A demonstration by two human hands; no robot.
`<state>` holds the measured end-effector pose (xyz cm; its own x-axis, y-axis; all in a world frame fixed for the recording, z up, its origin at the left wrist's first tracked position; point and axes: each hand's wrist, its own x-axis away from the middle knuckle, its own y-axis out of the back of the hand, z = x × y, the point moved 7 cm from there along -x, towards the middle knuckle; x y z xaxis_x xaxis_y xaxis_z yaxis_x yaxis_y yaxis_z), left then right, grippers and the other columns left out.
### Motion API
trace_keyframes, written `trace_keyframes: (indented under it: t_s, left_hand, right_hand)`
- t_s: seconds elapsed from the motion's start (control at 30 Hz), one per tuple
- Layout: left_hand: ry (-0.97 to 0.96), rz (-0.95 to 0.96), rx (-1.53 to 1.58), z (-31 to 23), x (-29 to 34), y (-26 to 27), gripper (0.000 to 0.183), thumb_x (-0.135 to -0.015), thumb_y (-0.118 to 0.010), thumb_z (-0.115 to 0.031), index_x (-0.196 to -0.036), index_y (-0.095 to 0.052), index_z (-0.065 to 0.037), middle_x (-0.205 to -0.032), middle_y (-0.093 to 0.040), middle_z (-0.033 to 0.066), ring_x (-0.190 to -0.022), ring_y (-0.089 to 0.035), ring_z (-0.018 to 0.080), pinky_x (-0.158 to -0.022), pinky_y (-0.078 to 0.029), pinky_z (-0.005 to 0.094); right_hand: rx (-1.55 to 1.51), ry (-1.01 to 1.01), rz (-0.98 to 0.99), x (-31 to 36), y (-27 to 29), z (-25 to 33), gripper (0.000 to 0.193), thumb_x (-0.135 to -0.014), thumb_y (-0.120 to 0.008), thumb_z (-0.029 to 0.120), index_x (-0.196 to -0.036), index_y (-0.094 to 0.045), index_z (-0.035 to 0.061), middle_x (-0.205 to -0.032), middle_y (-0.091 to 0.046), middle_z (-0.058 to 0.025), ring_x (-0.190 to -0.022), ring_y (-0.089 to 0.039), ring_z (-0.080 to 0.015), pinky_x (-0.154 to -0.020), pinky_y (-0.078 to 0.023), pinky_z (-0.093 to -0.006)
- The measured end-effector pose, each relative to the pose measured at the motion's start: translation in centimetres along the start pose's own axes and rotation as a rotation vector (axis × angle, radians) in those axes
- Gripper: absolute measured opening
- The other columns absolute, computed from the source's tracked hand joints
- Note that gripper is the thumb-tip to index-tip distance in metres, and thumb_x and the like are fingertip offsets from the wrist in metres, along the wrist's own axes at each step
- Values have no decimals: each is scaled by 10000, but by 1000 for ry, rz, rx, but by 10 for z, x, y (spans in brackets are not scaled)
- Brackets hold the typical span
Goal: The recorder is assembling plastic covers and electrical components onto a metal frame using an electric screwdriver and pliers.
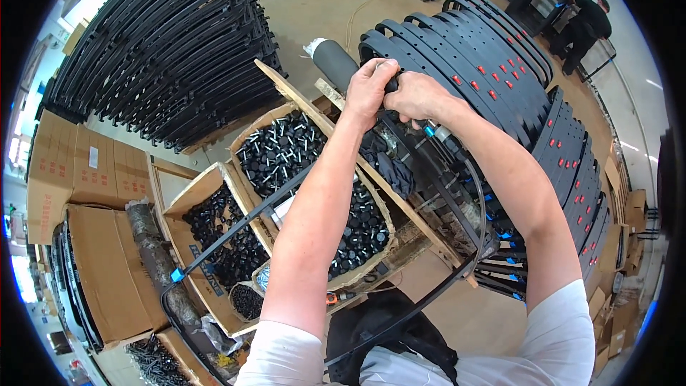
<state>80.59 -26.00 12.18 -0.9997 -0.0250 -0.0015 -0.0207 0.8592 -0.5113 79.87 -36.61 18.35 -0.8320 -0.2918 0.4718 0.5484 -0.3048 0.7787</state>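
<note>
Bright indoor light, white glare at left rim, fisheye-bent edges, black corners

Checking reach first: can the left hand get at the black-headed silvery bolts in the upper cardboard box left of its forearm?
Probably yes: the bolts lie largely uncovered and close by; a long pale wooden plank runs between, but the left hand could likely cross it.

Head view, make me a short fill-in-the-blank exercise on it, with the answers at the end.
1. A ____-coloured part shows between the left hand and the right hand.
2. The thick cylinder just beyond the hands is ____ in colour.
3. The black-headed bolts lie to the ____ of the right hand.
4. Both sleeves are ____.

Missing words: black; grey; left; white.
</note>
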Motion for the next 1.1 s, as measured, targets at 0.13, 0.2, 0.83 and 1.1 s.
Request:
trace_keyframes:
  t_s: [0.13, 0.2, 0.83, 1.1]
  left_hand:
    - [5, 18, -18, 1, -3, 2, 252, -994, -701, -290, -1071, -705, -50, -982, -677, 9, -894, -603, 115, -800, -508, 306]
    - [13, 15, -24, 4, -4, -1, 258, -994, -700, -294, -1079, -704, -50, -992, -679, 10, -898, -605, 116, -806, -509, 306]
    - [84, -9, 10, 16, 9, -4, 257, -1010, -685, -322, -1030, -695, -67, -975, -672, 16, -915, -620, 132, -826, -518, 311]
    - [-69, -36, 2, 0, 9, 11, 218, -976, -732, -284, -1028, -717, -73, -940, -682, -8, -874, -617, 108, -806, -505, 288]
  right_hand:
    - [-19, 6, 3, 3, 2, 4, 300, -825, -651, 268, -813, -690, -30, -715, -727, -115, -606, -716, -235, -644, -579, -374]
    - [-28, 13, 8, -6, -2, -4, 303, -829, -643, 271, -808, -693, -27, -715, -725, -120, -607, -716, -239, -644, -578, -379]
    - [-210, 71, 124, -32, -19, -22, 181, -740, -695, 138, -756, -672, -41, -732, -692, -133, -646, -704, -240, -606, -560, -361]
    - [-59, 131, 14, -26, -17, 2, 232, -758, -679, 177, -782, -706, -52, -795, -731, -204, -686, -743, -257, -621, -578, -366]
